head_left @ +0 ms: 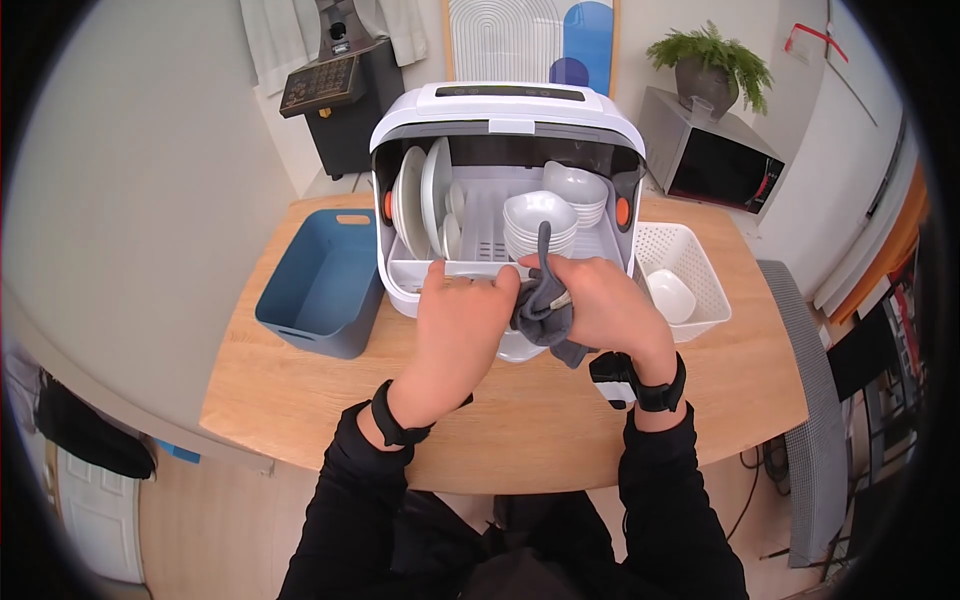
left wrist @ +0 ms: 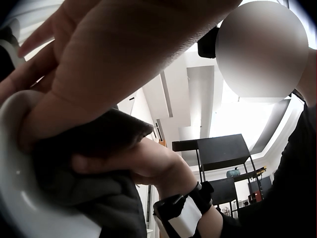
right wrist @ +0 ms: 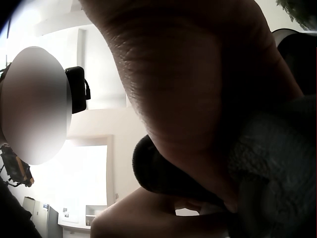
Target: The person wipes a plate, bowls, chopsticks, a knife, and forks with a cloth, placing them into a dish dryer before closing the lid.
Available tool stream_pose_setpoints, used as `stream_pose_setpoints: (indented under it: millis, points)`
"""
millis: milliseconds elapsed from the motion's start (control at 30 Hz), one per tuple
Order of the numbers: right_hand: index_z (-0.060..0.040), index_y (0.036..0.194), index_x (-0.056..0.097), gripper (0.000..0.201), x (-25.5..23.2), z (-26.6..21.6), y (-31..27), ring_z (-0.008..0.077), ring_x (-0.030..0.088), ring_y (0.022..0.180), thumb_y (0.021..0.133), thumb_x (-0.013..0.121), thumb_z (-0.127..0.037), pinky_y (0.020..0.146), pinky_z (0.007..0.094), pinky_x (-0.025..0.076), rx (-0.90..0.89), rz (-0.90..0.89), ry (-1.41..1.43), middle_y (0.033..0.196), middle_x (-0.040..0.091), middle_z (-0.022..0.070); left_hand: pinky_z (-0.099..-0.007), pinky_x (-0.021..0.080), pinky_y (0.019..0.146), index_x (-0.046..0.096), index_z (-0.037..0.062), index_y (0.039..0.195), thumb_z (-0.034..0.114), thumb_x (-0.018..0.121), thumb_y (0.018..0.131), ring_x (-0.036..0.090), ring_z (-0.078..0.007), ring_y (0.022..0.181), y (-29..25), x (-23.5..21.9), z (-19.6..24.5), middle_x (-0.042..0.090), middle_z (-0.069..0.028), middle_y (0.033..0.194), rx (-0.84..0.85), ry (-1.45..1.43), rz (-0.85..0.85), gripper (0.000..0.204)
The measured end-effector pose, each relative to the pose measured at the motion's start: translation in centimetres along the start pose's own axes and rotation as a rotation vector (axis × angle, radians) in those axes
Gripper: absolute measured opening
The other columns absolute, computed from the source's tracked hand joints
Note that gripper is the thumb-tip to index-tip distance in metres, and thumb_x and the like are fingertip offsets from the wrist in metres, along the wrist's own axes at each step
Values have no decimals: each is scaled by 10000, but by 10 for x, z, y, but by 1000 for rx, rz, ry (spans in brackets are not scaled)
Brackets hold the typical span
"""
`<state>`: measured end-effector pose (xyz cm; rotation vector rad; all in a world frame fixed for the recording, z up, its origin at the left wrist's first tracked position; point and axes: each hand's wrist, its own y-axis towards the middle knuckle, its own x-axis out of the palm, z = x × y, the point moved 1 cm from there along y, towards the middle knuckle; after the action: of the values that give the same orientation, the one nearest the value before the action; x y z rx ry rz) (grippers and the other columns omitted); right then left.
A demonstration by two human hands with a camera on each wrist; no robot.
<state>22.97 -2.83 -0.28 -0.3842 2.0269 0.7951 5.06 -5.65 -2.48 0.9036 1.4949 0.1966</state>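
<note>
A white bowl (head_left: pixel 520 348) sits low between both hands, mostly covered in the head view. My left hand (head_left: pixel 460 325) grips it from the left; the left wrist view shows that hand's thumb over the rim of the bowl (left wrist: pixel 15 168). Bunched in my right hand (head_left: pixel 615 305) is a dark grey cloth (head_left: pixel 545 318), which lies against the inside of the bowl. One end of the cloth stands up above the fingers. The right wrist view is dark, with the cloth (right wrist: pixel 277 148) beside the hand (right wrist: pixel 178 79).
Behind the hands stands an open white dish cabinet (head_left: pixel 510 104) holding upright plates (head_left: pixel 410 200) and stacked bowls (head_left: pixel 540 212). A blue basket (head_left: pixel 325 275) is left of it; a white basket (head_left: pixel 700 262) with a small bowl (head_left: pixel 670 297) is right, on the wooden table (head_left: pixel 500 430).
</note>
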Motion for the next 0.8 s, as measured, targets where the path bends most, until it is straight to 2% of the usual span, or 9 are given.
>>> stream_pose_setpoints:
  millis: [133,233,333,433,533,600,700,800]
  points:
    - [-19,1185,619,526,-18,6,-4,401,663,881,676,741,-70,763,402,526,43,81,114,930,692,218,-404,496,763,529,85,875,156,683,837,632,-271,613,7,-2,-4,635,-61,650,-99,-145,143,174]
    - [-32,1209,614,546,-23,13,-7,355,678,933,689,767,-98,805,366,520,129,194,223,962,704,190,-364,489,655,535,61,895,211,700,837,628,-264,576,9,-8,-4,630,-67,631,-201,-235,5,230]
    - [-26,1234,603,570,-25,18,-12,302,691,987,732,815,-191,848,348,516,170,305,300,1026,712,154,-375,463,550,528,44,919,207,666,877,625,-300,574,13,-7,-4,629,-87,626,-327,-681,47,218]
    - [-20,1259,583,596,-21,17,-18,285,686,1020,760,824,-238,882,340,510,154,360,329,1065,709,143,-404,457,525,543,37,986,195,640,898,623,-333,581,7,6,-7,619,-111,613,-287,-839,35,205]
    - [-23,1301,550,638,-17,6,-26,262,676,1043,780,825,-269,912,332,501,144,291,320,1078,704,136,-371,485,549,540,39,1102,196,650,922,669,-278,651,-8,11,-4,630,-134,677,-359,-826,-115,263]
    - [-32,1337,522,666,-20,1,-32,247,669,1055,790,820,-268,922,331,497,67,199,277,1089,698,133,-383,493,610,539,48,1089,158,633,926,663,-291,664,-12,4,-6,636,-131,700,-311,-641,-46,218]
    - [-39,1327,515,641,-19,0,-40,216,659,1042,806,814,-263,913,328,499,-25,190,414,1100,682,112,-409,494,749,537,62,1075,93,613,920,655,-305,689,-21,7,-21,650,-120,748,-205,-429,89,175]
    - [-45,1282,529,584,-17,9,-39,193,649,1034,813,810,-253,911,327,500,79,311,604,1102,669,93,-452,454,900,539,83,1036,71,621,894,645,-272,694,-31,23,-34,639,-86,714,-147,-356,232,165]
